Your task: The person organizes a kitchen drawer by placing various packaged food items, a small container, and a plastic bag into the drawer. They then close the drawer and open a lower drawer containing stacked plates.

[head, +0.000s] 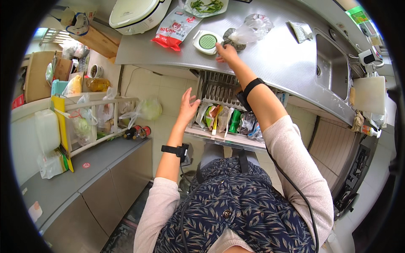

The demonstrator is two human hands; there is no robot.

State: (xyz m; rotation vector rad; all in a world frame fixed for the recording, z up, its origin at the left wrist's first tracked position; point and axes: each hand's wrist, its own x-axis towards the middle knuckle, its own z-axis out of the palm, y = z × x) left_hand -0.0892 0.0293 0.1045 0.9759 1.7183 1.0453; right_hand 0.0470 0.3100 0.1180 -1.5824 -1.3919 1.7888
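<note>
My right hand [227, 53] reaches over the front of the steel worktop, fingers apart. Beside its fingertips is a small white box with a dotted green round top [208, 41]. Just behind the hand sits a knotted clear plastic bag [239, 38] with something dark inside; whether the hand touches the bag or the box is hard to tell. My left hand [188, 107] hangs at the left side of a pulled-out drawer [207, 132], holding nothing, fingers spread. Upright packets [218, 115] and a green packet [234, 121] fill the drawer's front part, with a slotted metal rack [220, 91] behind.
Along the worktop [275, 60] stand a white rice cooker [136, 14], a red-and-white food bag [177, 28], a plate of green vegetables [206, 7] and a silver packet [300, 31]. The sink [332, 63] is at right. Bags hang from a rack [95, 126] at left.
</note>
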